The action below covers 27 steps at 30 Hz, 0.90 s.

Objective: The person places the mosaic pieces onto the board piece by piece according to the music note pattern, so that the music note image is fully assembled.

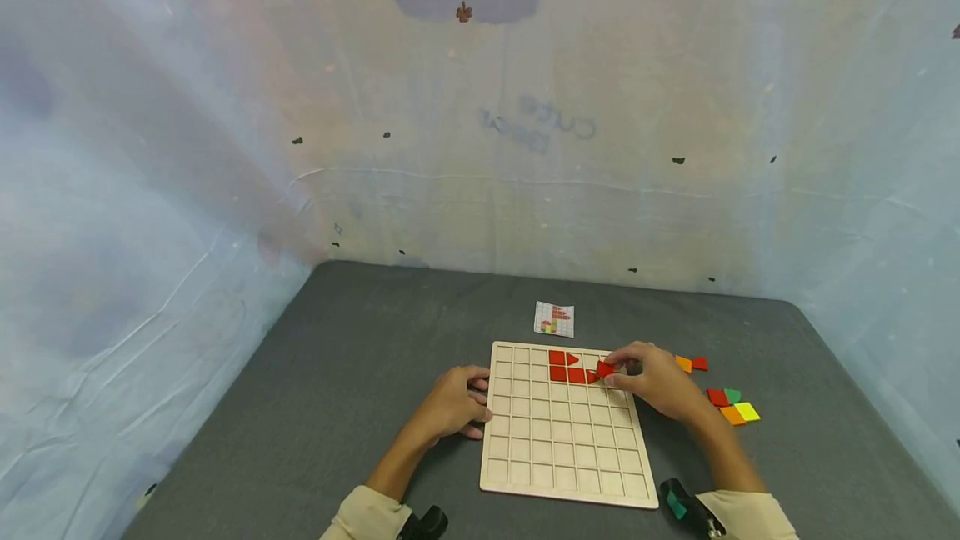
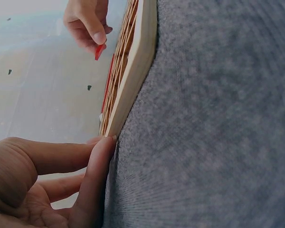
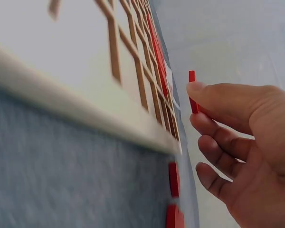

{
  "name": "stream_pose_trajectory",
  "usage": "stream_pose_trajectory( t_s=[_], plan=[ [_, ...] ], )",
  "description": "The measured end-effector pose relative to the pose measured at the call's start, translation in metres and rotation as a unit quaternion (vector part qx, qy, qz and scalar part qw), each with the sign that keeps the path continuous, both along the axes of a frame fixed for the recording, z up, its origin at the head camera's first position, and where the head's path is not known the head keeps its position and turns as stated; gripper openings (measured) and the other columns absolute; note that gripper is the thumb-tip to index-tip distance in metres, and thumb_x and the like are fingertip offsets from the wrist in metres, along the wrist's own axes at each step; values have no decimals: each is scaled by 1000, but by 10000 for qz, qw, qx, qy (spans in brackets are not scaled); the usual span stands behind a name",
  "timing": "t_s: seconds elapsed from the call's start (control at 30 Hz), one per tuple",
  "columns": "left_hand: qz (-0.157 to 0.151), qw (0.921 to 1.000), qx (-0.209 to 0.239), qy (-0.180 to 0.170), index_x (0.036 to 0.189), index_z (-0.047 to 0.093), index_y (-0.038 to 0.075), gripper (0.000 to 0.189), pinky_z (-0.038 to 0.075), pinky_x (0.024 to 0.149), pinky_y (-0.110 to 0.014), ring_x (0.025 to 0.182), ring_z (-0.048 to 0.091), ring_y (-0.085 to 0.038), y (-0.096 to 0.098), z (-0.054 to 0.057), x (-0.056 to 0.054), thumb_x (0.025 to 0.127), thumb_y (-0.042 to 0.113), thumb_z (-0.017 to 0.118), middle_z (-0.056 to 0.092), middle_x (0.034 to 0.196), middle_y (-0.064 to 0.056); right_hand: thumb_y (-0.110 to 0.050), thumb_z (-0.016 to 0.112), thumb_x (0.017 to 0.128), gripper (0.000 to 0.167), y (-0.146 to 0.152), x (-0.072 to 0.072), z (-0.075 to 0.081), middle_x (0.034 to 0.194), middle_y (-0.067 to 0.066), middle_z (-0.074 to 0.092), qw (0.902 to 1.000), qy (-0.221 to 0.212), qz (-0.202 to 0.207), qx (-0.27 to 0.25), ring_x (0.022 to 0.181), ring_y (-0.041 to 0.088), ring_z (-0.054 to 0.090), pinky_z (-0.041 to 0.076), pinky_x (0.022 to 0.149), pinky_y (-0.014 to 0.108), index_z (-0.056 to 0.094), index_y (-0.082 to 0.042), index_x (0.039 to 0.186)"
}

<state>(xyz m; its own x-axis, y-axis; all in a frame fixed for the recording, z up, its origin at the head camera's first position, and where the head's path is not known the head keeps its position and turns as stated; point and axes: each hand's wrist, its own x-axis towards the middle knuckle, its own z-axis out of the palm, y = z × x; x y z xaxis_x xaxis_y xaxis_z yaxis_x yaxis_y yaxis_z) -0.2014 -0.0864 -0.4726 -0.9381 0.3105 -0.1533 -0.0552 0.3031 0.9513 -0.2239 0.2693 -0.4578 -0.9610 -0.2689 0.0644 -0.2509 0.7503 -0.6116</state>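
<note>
A pale wooden grid board (image 1: 562,440) lies on the dark grey table. In the head view, my left hand (image 1: 452,402) is at its left side. The left wrist view shows the fingertips (image 2: 103,145) of that hand gripping the board's edge. My right hand (image 1: 660,382) pinches a red tile (image 3: 192,92) between thumb and finger, above the board's upper right part. Several red tiles (image 1: 558,373) sit in the upper squares, some square and some pointed. The right wrist view shows the held tile edge-on, raised off the grid.
Beyond the board lies a small printed pattern card (image 1: 553,320). Right of the board are loose tiles: a green one (image 1: 732,396), a yellow one (image 1: 747,412), and several orange and red ones (image 1: 717,397). A patterned cloth wall (image 1: 480,215) rises behind the table.
</note>
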Motion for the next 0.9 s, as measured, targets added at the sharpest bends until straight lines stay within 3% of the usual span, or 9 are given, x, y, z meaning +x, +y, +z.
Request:
stream_pose_trajectory(
  t_s=[0.4, 0.9],
  plan=[
    [-19, 10000, 11, 68, 145, 56, -7, 68, 67, 58, -39, 99, 66, -25, -1, -2, 0, 81, -14, 77, 59, 122, -18, -21, 83, 92, 23, -28, 0, 3, 109, 2, 71, 9991, -139, 380, -102, 101, 22, 61, 55, 86, 42, 79, -10, 111],
    [-23, 10000, 5, 42, 145, 57, -7, 68, 67, 58, -39, 97, 66, -25, 0, -1, 0, 81, -14, 77, 60, 122, -18, -20, 85, 91, 27, -48, 0, -1, 103, 2, 71, 9949, -37, 974, -253, 91, 15, 59, 53, 76, 26, 78, -5, 112]
  ],
)
